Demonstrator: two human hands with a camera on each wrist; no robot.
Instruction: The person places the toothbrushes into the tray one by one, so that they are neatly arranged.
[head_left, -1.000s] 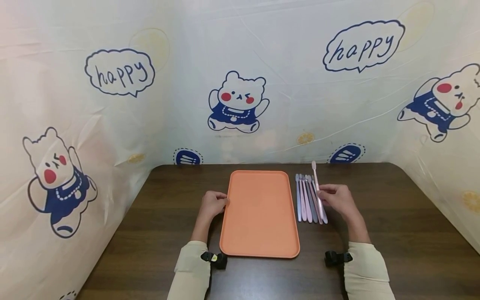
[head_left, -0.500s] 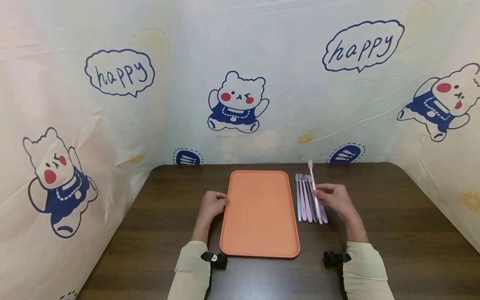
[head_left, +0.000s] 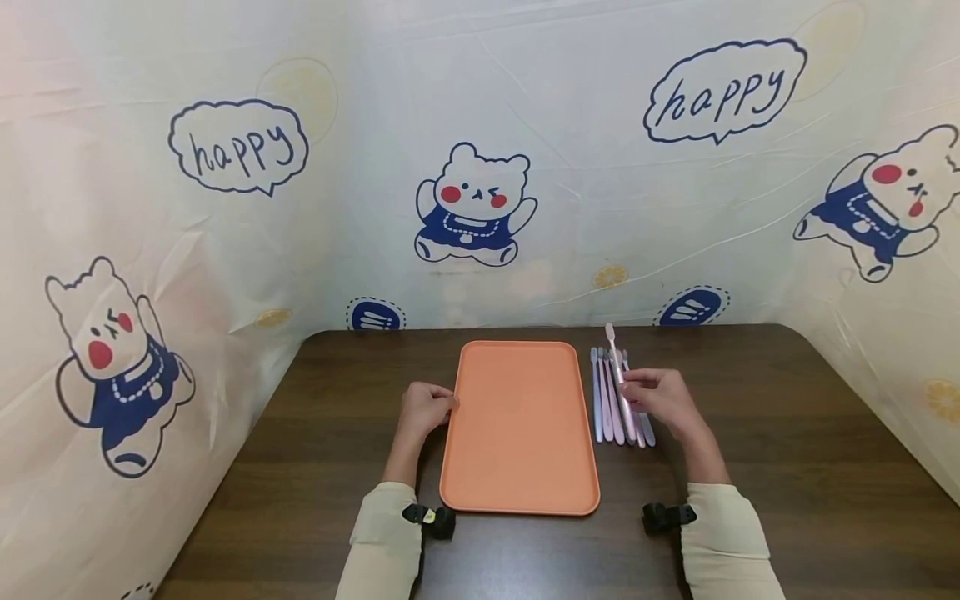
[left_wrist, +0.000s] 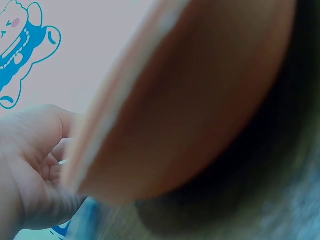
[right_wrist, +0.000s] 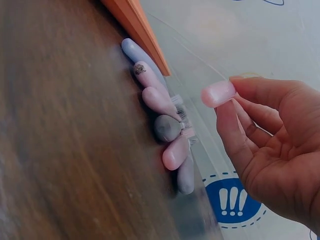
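Note:
My right hand [head_left: 663, 402] pinches a pink toothbrush [head_left: 612, 350] between thumb and fingertips, its head pointing away. It hangs over a row of toothbrushes [head_left: 598, 408] and partly covers them. In the right wrist view the rounded handle end [right_wrist: 215, 95] of the held one shows between finger and thumb. Blue, pink, grey and lilac handles, among them a grey handle [right_wrist: 167, 128], lie fanned on the table. At the left rim of an orange tray [head_left: 517, 425], my left hand [head_left: 426, 408] grips the edge; in the left wrist view the tray's side hides part of its fingers.
The dark wooden table [head_left: 315, 500] carries the tray at its middle, with the toothbrush row just right of it. A pale curtain [head_left: 570, 208] with printed bears stands behind the table's far edge and along both sides.
My right hand has moved left with the pink toothbrush, from the right end of the row to over its middle. The left hand and the tray have stayed put.

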